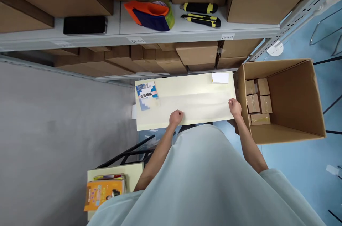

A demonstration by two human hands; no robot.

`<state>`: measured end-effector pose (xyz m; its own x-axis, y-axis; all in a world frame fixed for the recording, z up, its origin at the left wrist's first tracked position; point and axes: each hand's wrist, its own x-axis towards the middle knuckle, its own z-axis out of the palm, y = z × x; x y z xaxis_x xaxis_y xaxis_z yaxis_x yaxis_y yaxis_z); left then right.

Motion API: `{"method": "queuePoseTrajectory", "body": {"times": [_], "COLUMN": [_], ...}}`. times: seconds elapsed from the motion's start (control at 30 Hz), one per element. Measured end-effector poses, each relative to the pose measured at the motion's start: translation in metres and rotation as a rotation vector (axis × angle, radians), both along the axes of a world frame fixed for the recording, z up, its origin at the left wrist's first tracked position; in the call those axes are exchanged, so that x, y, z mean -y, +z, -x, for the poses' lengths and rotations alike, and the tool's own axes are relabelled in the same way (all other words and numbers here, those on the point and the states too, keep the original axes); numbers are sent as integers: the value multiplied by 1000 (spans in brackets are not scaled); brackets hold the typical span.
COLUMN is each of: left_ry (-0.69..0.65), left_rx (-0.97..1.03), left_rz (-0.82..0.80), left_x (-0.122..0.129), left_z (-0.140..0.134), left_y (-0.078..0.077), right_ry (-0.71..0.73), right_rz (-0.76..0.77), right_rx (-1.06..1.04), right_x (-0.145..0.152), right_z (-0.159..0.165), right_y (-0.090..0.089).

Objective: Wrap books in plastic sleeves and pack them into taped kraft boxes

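Note:
A thin, whitish, see-through sheet [203, 104] lies spread along the cream tabletop [176, 83], with faint creases running lengthwise. My left hand [176, 117] is closed at its near edge, left of the middle, and seems to grip that edge. At the right end of the table, my right hand [234, 107] is closed in a pinch on the sheet's end. To the left lies a blue-and-white booklet [146, 94], partly under or beside the sheet's left end. A small white box [219, 78] sits near the back right of the table.
An open carton [291, 101] holding several small brown boxes stands right of the table. Ahead, a shelf [173, 35] bears cartons, a black phone [84, 25], an orange tape dispenser [151, 14] and box cutters [201, 19]. Behind left, books [105, 194] lie on another table.

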<state>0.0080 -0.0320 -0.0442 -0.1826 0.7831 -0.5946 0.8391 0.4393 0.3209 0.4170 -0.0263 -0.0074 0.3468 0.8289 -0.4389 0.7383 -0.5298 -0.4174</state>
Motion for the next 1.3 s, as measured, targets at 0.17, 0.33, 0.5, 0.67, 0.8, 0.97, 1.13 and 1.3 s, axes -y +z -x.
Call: {"method": "queuePoseTrajectory", "body": {"times": [0.17,0.33,0.5,0.67,0.8,0.97,1.13,1.3], "left_ry": [14,25,17,25,56,146,299,434], "left_rx": [5,31,98,188,284,358,337,264], "left_rz": [-61,-85,-67,-72,-87,-160,-293,-390], "left_x": [7,12,15,16,14,7,-14,-54], "left_z": [-11,-9,-3,6,24,74,162,252], "left_y": [-4,-6,-9,-14,-19,-20,-16,-23], "right_ry": [36,53,52,117,210,377,578,851], "right_rz": [41,75,13,-46,-87,-52,-7,13], "right_rx": [-3,2,86,13,-79,-182,-275,-294], "right_x": [1,-2,-6,-11,-22,-41,-57,-69], "right_z": [-7,-7,6,45,106,207,319,425], "right_y": [-22,-27,-23,-21,-16,-2,8,2]}}
